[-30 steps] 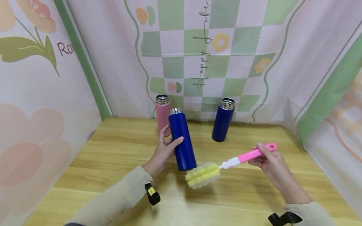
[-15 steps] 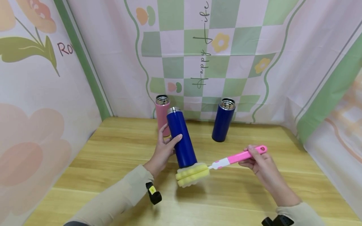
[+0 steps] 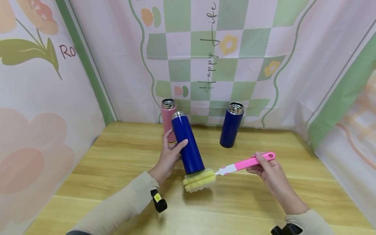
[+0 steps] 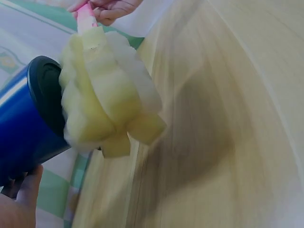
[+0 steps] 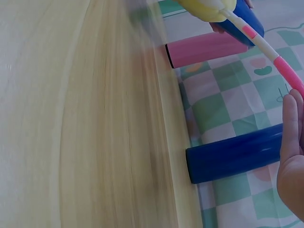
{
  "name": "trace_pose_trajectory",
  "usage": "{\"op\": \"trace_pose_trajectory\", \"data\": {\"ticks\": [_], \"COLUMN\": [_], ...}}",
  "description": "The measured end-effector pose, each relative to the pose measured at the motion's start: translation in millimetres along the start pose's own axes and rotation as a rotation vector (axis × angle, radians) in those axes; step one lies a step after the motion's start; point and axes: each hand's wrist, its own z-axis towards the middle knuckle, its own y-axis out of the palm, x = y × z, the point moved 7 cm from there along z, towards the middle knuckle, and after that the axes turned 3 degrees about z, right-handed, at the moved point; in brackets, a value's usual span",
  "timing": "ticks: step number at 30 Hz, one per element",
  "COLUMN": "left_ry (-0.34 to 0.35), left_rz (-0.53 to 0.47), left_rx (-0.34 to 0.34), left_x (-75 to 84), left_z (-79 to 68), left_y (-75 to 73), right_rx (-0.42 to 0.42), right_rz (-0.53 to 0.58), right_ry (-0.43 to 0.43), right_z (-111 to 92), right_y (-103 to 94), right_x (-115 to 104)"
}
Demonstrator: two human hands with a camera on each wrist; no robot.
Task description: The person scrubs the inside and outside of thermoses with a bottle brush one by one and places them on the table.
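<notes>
Bright, even light in the head view, soft shadow on the table (image 3: 123,156) below the sponge brush (image 3: 201,181), left wrist view dimmer and softer, pale glare streak along the blue bottle (image 4: 19,128), right wrist view dim, blurred near the top

Left arm: the beige left sleeve (image 3: 117,205) extends diagonally from the lower left. The left hand (image 3: 165,161) is set in a grip, thumb angled up and rightward. Right arm: the right sleeve (image 3: 311,222) enters at the lower right (only its cuff end shows). The right hand (image 3: 273,178) pinches, thumb uppermost, fingers (image 3: 255,169) curled beneath. Hands stand well apart.
</notes>
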Motion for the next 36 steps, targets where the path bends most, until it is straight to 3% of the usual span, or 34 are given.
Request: {"op": "trace_pose_trajectory", "data": {"ticks": [14, 27, 36], "left_ry": [-0.001, -0.003, -0.022], "left_rz": [0.018, -0.001, -0.033], "left_rx": [0.038, 0.027, 0.03], "left_x": [-3.5, -5.2, -7.4], "left_z": [1.6, 1.8, 2.7], "left_y": [-11.0, -7.3, -4.4], "right_rx": [0.014, -0.016, 0.009], "right_rz": [0.052, 0.057, 0.037], "right_ry": [-0.018, -0.067, -0.051], "right_z": [-3, -3, -4], "right_y": [-19.8, -4.4, 4.0], "right_x": [-15, -25, -14]}}
